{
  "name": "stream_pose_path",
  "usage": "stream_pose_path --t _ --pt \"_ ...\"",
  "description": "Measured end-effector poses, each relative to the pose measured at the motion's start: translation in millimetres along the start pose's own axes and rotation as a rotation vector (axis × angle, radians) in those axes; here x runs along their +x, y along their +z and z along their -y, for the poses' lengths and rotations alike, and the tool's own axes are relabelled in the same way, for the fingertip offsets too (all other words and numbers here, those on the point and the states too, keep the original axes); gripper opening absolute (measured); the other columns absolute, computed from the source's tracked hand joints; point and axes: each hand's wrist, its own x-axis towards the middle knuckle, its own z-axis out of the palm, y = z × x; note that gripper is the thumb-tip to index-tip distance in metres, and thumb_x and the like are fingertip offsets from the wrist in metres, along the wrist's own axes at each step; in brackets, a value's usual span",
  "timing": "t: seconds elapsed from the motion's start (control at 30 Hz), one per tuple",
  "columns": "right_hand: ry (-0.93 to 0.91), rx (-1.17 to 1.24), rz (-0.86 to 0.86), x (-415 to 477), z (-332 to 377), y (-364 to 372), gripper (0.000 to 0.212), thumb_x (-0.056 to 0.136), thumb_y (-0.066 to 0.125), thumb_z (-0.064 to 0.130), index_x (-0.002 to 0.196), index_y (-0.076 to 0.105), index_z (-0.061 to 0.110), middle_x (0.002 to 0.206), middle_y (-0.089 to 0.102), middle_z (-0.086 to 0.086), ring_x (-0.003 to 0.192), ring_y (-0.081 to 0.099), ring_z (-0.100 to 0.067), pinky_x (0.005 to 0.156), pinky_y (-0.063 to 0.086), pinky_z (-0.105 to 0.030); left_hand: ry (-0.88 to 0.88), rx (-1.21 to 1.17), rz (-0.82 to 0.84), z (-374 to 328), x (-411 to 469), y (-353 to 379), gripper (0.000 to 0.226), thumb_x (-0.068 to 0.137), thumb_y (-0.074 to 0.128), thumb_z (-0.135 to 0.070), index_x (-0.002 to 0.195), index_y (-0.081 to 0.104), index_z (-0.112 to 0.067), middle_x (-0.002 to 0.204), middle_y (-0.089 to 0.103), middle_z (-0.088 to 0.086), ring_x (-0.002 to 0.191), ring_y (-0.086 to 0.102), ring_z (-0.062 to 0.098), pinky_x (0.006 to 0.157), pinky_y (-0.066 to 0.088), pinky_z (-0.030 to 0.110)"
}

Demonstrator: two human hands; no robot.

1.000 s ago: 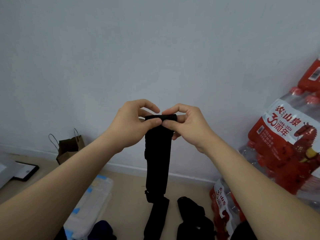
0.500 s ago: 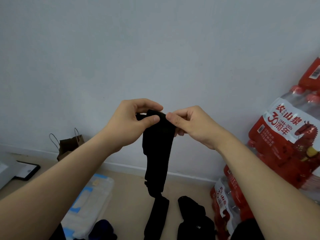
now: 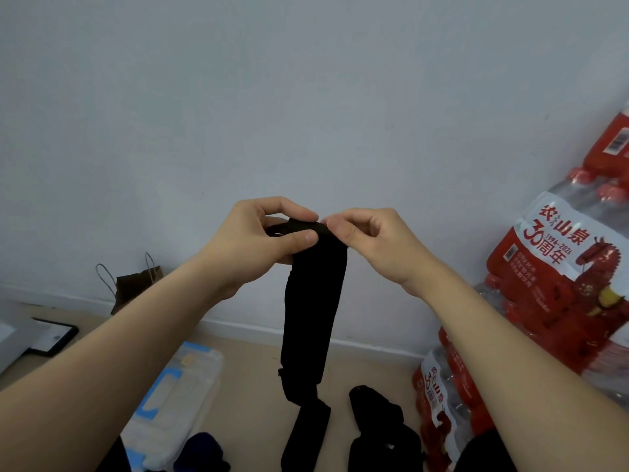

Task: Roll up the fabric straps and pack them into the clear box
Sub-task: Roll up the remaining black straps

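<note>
Two hands, our left hand (image 3: 258,243) and right hand (image 3: 371,247), pinch the rolled top of the black strap (image 3: 313,301) in mid-air, its tail runs off the bottom edge, and our forearm (image 3: 102,369) half-hides the clear box (image 3: 185,386) on the floor (image 3: 252,379).

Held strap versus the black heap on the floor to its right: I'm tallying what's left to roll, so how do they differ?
The held strap hangs long, while the floor heap lies crumpled. The left hand and right hand pinch the held strap's top; nothing touches the floor heap. Both are black fabric.
</note>
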Motion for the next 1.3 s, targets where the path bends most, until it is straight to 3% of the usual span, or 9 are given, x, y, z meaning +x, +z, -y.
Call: stream_pose_path --t 0.17,0.3,0.43,0.53,0.7,0.8,1.0,1.13,1.3 --pt "0.087 -0.027 -0.024 0 -1 4 0.004 0.101 0.077 0.026 0.102 0.080 0.029 0.095 0.081 0.006 0.082 0.075 -0.007 0.078 0.055 -0.026 0.079 0.275 0.044 2 -1 -2 0.016 0.096 0.081 -0.014 0.110 0.081 -0.022 0.092 0.081 0.005 0.084 0.081 0.022 0.077 0.065 0.028" --pt "0.026 -0.007 -0.092 1 -2 8 0.014 0.097 0.081 0.016 0.100 0.076 0.029 0.104 0.078 -0.004 0.090 0.079 -0.030 0.087 0.065 -0.046 -0.053 0.086 0.162 0 -3 3 0.029 0.109 0.062 -0.040 0.118 0.081 -0.022 0.105 0.082 0.012 0.093 0.082 0.031 0.079 0.066 0.034" --pt "0.069 0.148 -0.079 1 -2 14 0.011 0.097 0.082 0.028 0.106 0.078 0.026 0.103 0.081 -0.012 0.089 0.080 -0.027 0.083 0.064 -0.040 -0.051 -0.084 0.030 1 0 1 0.016 0.101 0.074 -0.016 0.114 0.083 -0.016 0.106 0.083 0.014 0.102 0.081 0.028 0.081 0.065 0.030" --pt "0.211 0.240 0.030 0 -1 13 0.038 0.100 0.069 0.049 0.119 0.078 0.017 0.102 0.083 -0.013 0.090 0.081 -0.025 0.074 0.062 -0.031 0.004 -0.011 -0.045 5 2 0 0.020 0.094 0.082 -0.010 0.113 0.082 -0.017 0.099 0.084 0.010 0.096 0.082 0.024 0.082 0.066 0.029" --pt "0.200 0.327 -0.038 2 -4 15 0.015 0.103 0.072 0.014 0.118 0.075 0.012 0.103 0.082 -0.016 0.095 0.080 -0.029 0.083 0.063 -0.035 -0.017 0.245 -0.029 7 3 0 0.017 0.097 0.081 -0.032 0.103 0.082 -0.016 0.091 0.084 0.006 0.085 0.083 0.025 0.082 0.068 0.040" --pt "0.136 0.345 -0.086 4 -2 15 0.018 0.099 0.076 0.008 0.111 0.076 0.021 0.103 0.083 -0.013 0.096 0.081 -0.028 0.083 0.064 -0.035 -0.162 0.083 0.106 4 2 3 0.051 0.104 0.061 -0.058 0.109 0.082 -0.012 0.099 0.083 0.014 0.092 0.082 0.031 0.077 0.067 0.036" --pt "0.147 0.380 -0.011 2 0 10 0.016 0.093 0.084 0.025 0.108 0.081 0.024 0.107 0.082 -0.015 0.097 0.081 -0.031 0.079 0.064 -0.036 -0.074 0.000 0.071 6 3 1 0.023 0.111 0.060 -0.025 0.118 0.080 -0.016 0.108 0.083 0.008 0.104 0.080 0.028 0.079 0.064 0.028" --pt "0.233 0.324 0.057 2 1 8 0.053 0.089 0.073 0.062 0.118 0.080 0.017 0.110 0.082 -0.016 0.098 0.081 -0.031 0.076 0.063 -0.030 0.189 0.246 0.035 8 3 3 0.022 0.108 0.062 -0.012 0.119 0.080 -0.020 0.107 0.083 -0.003 0.105 0.079 0.016 0.092 0.063 0.033" --pt "0.231 0.505 0.004 5 1 10 0.038 0.085 0.082 0.040 0.114 0.082 0.014 0.110 0.082 -0.014 0.099 0.080 -0.029 0.080 0.063 -0.032 0.360 0.443 -0.071 7 3 8 0.026 0.105 0.064 -0.009 0.119 0.078 -0.027 0.104 0.080 -0.015 0.098 0.077 0.006 0.078 0.060 0.017"
